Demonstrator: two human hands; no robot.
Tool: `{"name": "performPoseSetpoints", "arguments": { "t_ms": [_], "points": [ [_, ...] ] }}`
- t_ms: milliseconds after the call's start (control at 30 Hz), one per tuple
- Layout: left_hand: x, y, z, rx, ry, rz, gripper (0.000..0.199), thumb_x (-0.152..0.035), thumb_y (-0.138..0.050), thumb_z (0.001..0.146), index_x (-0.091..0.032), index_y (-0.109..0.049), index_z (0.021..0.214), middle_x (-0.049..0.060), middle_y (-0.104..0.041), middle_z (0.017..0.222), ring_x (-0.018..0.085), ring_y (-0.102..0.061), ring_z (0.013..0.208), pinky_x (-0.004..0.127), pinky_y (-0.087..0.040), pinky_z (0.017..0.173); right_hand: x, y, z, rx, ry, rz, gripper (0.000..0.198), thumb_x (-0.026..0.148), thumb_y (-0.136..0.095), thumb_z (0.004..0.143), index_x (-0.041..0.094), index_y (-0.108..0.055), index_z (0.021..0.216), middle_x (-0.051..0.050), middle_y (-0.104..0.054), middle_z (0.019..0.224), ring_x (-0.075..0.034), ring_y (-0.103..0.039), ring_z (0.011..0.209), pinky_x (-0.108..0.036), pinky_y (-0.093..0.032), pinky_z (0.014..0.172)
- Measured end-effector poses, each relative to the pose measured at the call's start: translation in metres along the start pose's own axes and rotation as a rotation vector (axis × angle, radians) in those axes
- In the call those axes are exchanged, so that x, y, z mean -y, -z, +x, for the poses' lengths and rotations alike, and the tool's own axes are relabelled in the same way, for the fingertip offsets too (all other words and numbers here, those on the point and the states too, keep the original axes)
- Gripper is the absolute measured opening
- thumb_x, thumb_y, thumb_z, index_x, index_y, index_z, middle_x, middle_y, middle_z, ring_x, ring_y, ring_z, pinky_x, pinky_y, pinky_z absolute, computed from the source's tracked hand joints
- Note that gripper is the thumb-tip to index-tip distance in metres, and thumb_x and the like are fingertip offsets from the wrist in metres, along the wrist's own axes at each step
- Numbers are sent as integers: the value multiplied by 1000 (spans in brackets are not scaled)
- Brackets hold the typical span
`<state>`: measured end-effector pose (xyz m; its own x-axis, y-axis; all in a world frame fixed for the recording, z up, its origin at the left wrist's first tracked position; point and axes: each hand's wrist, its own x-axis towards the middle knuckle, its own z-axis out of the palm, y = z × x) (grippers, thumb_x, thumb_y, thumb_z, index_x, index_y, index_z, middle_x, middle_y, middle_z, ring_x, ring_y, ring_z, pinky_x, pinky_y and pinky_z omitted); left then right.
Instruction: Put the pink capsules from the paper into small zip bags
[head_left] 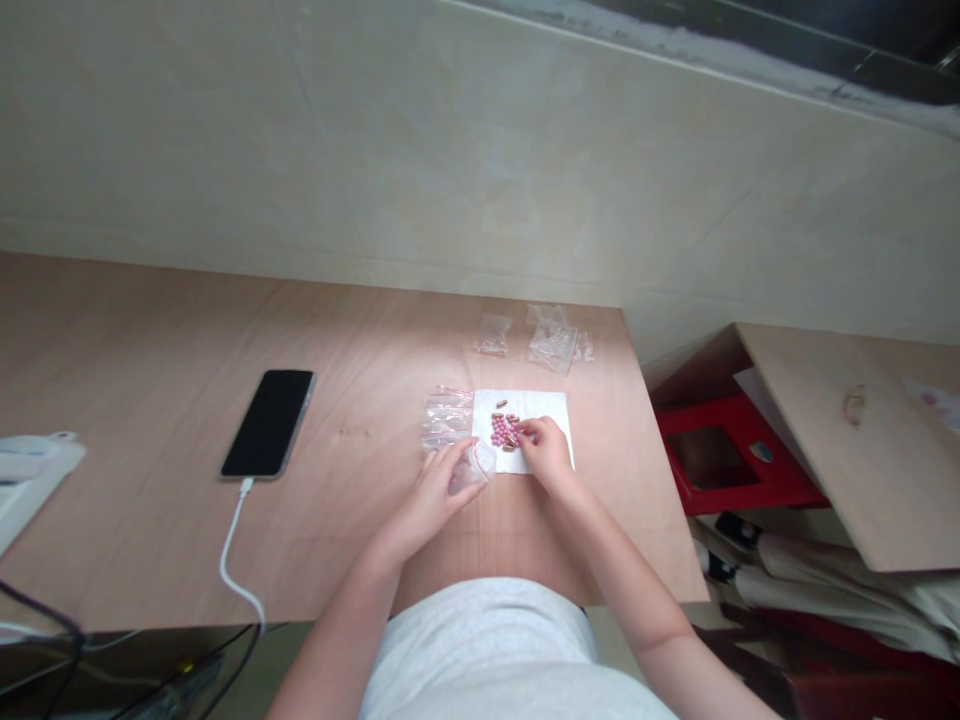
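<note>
My left hand (443,485) grips a small clear plastic bag (480,462) between thumb and fingers, its mouth lying over the left edge of a white paper sheet (553,405). Pink round beads or pills (503,430) form a small heap on that sheet. Several brown-gold capsule-shaped pieces (502,404) lie among and around them. At the heap's right side, my right hand (548,452) has thumb and fingertips pinched together; whatever is between them is too small to make out. Touching the sheet's left side are flat clear zip bags (448,414).
More small clear bags (553,343) lie farther back, with a single one (493,334) beside them. A phone (269,424) on a white cable (231,555) rests to the left. The wooden table (360,560) ends at the right, near a shelf holding a red box (739,450).
</note>
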<state>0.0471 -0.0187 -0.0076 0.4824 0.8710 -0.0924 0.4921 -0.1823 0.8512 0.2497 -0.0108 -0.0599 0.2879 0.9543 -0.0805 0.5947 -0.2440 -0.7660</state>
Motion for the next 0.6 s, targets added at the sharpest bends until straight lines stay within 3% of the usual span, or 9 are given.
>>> {"name": "performPoseSetpoints", "arguments": {
  "t_ms": [133, 333, 600],
  "points": [
    [-1, 2, -1, 21, 54, 36, 55, -28, -60, 71, -26, -37, 121, 5, -53, 106, 22, -48, 96, 35, -40, 82, 1, 1, 2, 10, 8, -11, 12, 19, -56, 67, 19, -64, 76, -3, -54, 77, -14, -52, 67, -26, -42, 66],
    [-3, 0, -3, -3, 73, 42, 32, -28, -63, 68, -22, -46, 94, 1, -53, 92, 17, -49, 81, 31, -40, 75, 3, 2, 0, 9, 15, -15, 8, 19, -55, 69, 19, -62, 73, -2, -54, 77, -14, -52, 69, -26, -41, 67],
    [-1, 1, 1, -16, 5, 79, 38, -27, -62, 70, -24, -46, 104, 3, -53, 101, 20, -48, 90, 33, -39, 79, 1, 3, -1, -41, -2, -37, 8, 22, -52, 69, 18, -59, 65, -1, -53, 69, -14, -50, 65, -26, -39, 63]
  ]
}}
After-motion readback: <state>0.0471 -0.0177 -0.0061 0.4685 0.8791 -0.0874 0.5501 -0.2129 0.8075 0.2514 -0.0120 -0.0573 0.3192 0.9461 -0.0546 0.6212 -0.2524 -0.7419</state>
